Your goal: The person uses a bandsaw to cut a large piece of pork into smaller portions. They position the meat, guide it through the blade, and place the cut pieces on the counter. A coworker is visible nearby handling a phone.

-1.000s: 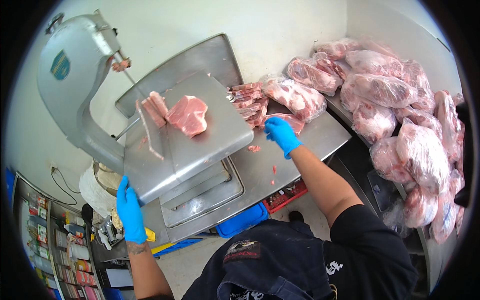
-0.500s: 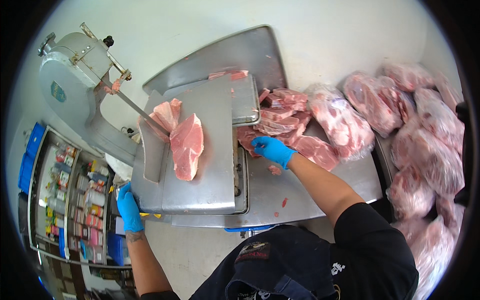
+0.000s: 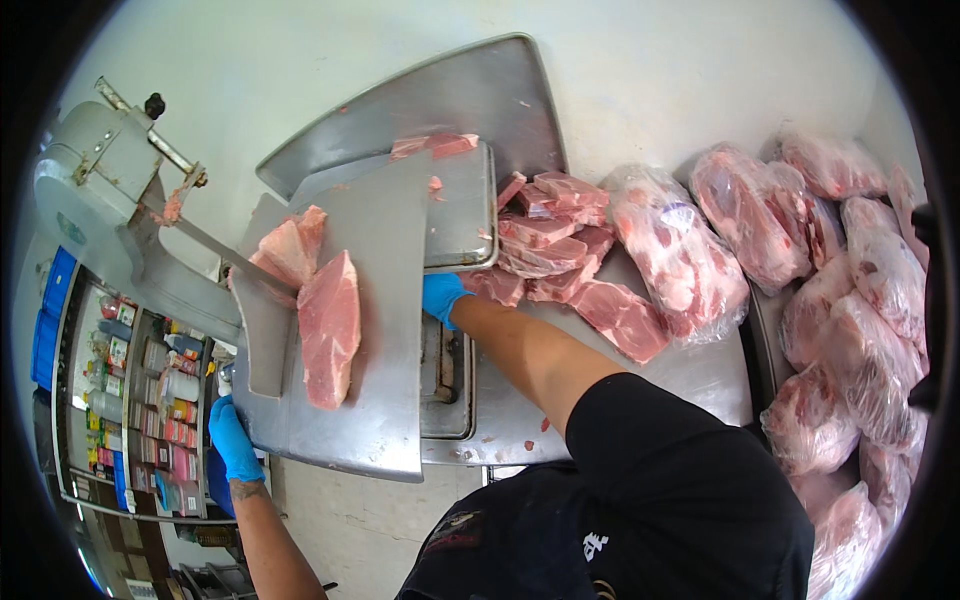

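Head view: cut meat slices (image 3: 540, 262) lie piled at one o'clock, bagged joints (image 3: 860, 355) at three look unsawn, and a slab (image 3: 329, 330) sits beside the bandsaw blade (image 3: 220, 253) at nine. Our left hand (image 3: 234, 440) touches the saw table (image 3: 390, 370) at eight; our right (image 3: 442, 297), at its edge, is part-hidden; we can't tell either grip.

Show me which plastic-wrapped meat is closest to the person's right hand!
The leftmost wrapped chunk, just beside the pile of cut slices; the other wrapped chunks all lie farther right, farther from the right hand.
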A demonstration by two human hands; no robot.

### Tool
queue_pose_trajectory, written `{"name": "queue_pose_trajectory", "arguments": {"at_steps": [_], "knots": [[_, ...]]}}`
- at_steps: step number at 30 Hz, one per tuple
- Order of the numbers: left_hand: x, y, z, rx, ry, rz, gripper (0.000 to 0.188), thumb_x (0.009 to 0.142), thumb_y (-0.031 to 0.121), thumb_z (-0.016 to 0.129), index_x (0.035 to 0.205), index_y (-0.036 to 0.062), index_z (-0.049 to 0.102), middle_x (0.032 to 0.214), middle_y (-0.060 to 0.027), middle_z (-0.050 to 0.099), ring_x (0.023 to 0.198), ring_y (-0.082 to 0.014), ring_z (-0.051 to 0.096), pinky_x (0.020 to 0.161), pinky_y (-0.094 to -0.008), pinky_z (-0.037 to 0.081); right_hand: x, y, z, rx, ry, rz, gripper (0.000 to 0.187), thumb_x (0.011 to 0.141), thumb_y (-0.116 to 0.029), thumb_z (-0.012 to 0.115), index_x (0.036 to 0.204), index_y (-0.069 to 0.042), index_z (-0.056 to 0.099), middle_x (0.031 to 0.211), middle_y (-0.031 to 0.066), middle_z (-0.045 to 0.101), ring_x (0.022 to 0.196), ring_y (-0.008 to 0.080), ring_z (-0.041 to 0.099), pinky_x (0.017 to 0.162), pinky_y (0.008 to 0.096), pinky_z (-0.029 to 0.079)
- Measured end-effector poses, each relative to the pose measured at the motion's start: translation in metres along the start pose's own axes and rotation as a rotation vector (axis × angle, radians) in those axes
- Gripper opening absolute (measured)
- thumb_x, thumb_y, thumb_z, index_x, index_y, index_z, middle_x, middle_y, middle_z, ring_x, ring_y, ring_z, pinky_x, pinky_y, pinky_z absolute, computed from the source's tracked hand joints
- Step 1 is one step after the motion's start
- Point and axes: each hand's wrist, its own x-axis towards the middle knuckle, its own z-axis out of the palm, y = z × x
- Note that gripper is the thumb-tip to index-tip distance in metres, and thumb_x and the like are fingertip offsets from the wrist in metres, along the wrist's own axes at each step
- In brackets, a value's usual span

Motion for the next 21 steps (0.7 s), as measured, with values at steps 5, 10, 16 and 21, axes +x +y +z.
{"name": "queue_pose_trajectory", "arguments": {"at_steps": [5, 10, 16, 21], "knots": [[0.001, -0.004, 0.000, 0.031, 0.040, 0.051, 0.029, 0.093, 0.006, 0.048, 0.106, -0.0024, 0.072, 0.093, -0.0045, 0.069, 0.081, -0.0137, 0.057, 0.078, -0.0309, 0.049, -0.009, -0.006, -0.009, -0.004, 0.114, -0.073, 0.033, 0.095, -0.025, 0.058, 0.120, -0.008, 0.072, 0.124, 0.0229, 0.070, 0.112, 0.0434, 0.067, 0.093, 0.0527, 0.055], [-0.004, -0.002, 0.005, 0.028, 0.075, 0.041, 0.028, 0.093, 0.007, 0.049, 0.106, -0.0012, 0.073, 0.085, 0.0005, 0.065, 0.074, -0.0099, 0.052, 0.069, -0.0281, 0.045, -0.007, -0.012, -0.020, 0.033, 0.195, -0.195, 0.035, 0.095, -0.023, 0.058, 0.124, -0.007, 0.071, 0.127, 0.0212, 0.069, 0.117, 0.0386, 0.065, 0.097, 0.0483, 0.054], [-0.009, 0.007, 0.010, 0.042, 0.098, 0.016, 0.029, 0.091, 0.007, 0.051, 0.106, -0.0005, 0.074, 0.081, 0.0025, 0.062, 0.070, -0.0082, 0.049, 0.064, -0.0264, 0.041, -0.016, -0.021, -0.051, 0.153, 0.189, -0.173, 0.035, 0.095, -0.020, 0.059, 0.126, -0.007, 0.070, 0.127, 0.0194, 0.070, 0.121, 0.0334, 0.065, 0.098, 0.0440, 0.053], [-0.009, 0.010, 0.012, 0.030, 0.121, 0.018, 0.029, 0.091, 0.007, 0.051, 0.106, -0.0015, 0.074, 0.079, 0.0011, 0.062, 0.067, -0.0082, 0.049, 0.061, -0.0268, 0.040, -0.048, -0.011, -0.087, 0.455, 0.280, -0.154, 0.036, 0.095, -0.018, 0.060, 0.128, -0.006, 0.070, 0.128, 0.0180, 0.071, 0.123, 0.0291, 0.064, 0.099, 0.0405, 0.052]]}}
